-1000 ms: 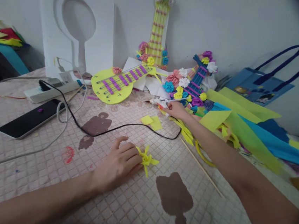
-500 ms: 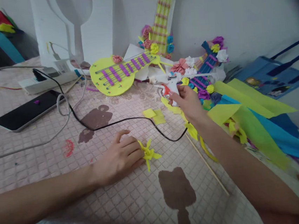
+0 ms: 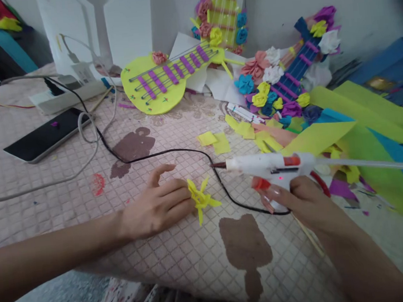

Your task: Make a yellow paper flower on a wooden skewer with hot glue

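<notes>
My right hand (image 3: 299,198) is wrapped round the handle of a white glue gun (image 3: 259,163), its dark nozzle pointing left and a clear glue stick sticking out behind. At the centre front my left hand (image 3: 160,203) rests on the quilted cloth, its fingertips on a yellow paper flower (image 3: 202,199); the index finger is raised. The nozzle is above and to the right of the flower, apart from it. Small yellow paper squares (image 3: 221,143) lie beyond the flower.
A black cable (image 3: 173,150) crosses the cloth. A phone-like black slab (image 3: 48,135) and a power strip (image 3: 71,98) lie left. Behind are a yellow paper guitar (image 3: 157,98) and a blue one (image 3: 292,78). Crepe paper (image 3: 379,115) lies right.
My right hand has brought the glue gun from the back of the table forward and to the right, nozzle now facing the flower's side. My left hand has stayed at the flower.
</notes>
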`<state>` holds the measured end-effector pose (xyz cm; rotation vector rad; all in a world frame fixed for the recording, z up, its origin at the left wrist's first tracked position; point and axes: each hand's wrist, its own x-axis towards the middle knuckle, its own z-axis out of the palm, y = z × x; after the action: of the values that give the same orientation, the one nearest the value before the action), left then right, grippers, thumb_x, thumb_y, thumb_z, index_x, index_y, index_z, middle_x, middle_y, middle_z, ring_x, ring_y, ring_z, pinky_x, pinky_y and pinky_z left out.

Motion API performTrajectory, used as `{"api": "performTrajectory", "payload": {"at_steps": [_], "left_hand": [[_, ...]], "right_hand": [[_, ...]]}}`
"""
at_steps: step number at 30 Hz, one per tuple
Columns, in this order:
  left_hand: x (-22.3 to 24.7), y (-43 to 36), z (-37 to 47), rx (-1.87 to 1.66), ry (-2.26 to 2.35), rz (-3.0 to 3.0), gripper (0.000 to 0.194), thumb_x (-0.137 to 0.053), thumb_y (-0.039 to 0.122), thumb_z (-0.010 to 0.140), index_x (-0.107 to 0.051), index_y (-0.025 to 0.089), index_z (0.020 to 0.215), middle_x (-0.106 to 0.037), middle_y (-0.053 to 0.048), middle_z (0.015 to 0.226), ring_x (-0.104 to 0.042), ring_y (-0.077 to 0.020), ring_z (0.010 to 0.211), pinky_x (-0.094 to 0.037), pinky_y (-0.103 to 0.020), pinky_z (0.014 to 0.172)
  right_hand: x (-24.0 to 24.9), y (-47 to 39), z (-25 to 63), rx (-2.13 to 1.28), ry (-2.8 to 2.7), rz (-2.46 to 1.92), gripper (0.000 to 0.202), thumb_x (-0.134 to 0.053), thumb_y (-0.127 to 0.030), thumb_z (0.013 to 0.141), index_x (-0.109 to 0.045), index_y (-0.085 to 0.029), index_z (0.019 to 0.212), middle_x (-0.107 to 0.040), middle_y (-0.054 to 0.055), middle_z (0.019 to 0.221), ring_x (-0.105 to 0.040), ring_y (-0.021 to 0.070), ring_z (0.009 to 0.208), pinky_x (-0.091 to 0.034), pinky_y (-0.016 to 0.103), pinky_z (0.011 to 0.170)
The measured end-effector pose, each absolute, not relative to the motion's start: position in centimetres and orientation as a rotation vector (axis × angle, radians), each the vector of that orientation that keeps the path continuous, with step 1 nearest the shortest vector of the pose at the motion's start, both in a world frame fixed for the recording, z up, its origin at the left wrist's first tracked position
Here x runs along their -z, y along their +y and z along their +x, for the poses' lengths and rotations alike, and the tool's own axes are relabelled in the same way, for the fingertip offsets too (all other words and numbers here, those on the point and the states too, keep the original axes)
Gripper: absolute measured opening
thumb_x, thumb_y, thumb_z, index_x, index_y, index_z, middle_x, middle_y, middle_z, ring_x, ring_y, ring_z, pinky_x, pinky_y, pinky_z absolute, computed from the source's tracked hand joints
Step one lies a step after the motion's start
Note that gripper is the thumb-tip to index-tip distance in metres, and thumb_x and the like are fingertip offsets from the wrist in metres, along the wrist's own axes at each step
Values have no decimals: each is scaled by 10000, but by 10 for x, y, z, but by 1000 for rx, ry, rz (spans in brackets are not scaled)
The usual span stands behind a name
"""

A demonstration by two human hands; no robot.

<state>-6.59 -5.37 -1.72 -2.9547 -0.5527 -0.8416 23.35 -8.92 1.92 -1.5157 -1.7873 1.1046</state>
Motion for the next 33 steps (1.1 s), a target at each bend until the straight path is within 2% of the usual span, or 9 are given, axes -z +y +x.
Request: {"api": "performTrajectory", "payload": {"at_steps": [2, 6, 10, 18, 26, 33], "left_hand": [[17, -54, -67, 826, -536, -2946, 179, -392, 113, 941, -557, 180, 922, -637, 12, 859, -565, -132, 887, -214, -480, 1074], [17, -53, -67, 815, -493, -2904, 181, -383, 134, 951, -555, 183, 927, -645, 17, 868, -570, -126, 895, -207, -468, 1094], [15, -54, -66, 830, -450, -2871, 184, -391, 118, 947, -559, 179, 904, -650, 25, 842, -582, -131, 881, -193, -490, 1104], [13, -56, -63, 855, -400, -2842, 193, -417, 102, 934, -579, 168, 853, -644, 37, 795, -588, -126, 864, -225, -486, 1099], [16, -54, -64, 866, -360, -2831, 200, -415, 105, 929, -587, 160, 842, -648, 34, 800, -582, -124, 883, -236, -496, 1095], [16, -54, -65, 838, -337, -2819, 212, -448, 122, 919, -601, 197, 793, -653, 53, 809, -586, -116, 903, -236, -460, 1106]], "right_hand": [[-25, -93, 234, -1016, -1950, -1520, 247, -558, -433, 820, -662, -216, 873, -594, -8, 590, -546, 142, 543, -446, 253, 500], [-28, -100, 233, -927, -2140, -1510, 196, -549, -403, 825, -638, -234, 871, -650, -1, 728, -611, 172, 675, -500, 267, 566], [-23, -104, 232, -879, -2236, -1485, 177, -535, -380, 840, -589, -230, 917, -646, 11, 803, -620, 184, 743, -513, 284, 604], [-25, -106, 227, -830, -2335, -1471, 154, -512, -372, 858, -514, -225, 812, -557, 5, 771, -573, 161, 692, -466, 272, 555], [-21, -108, 229, -799, -2394, -1466, 132, -513, -356, 861, -513, -224, 867, -588, 30, 881, -584, 186, 799, -451, 267, 559], [-22, -107, 224, -811, -2425, -1414, 124, -526, -346, 860, -517, -223, 852, -588, 32, 888, -582, 182, 816, -467, 272, 609]]}}
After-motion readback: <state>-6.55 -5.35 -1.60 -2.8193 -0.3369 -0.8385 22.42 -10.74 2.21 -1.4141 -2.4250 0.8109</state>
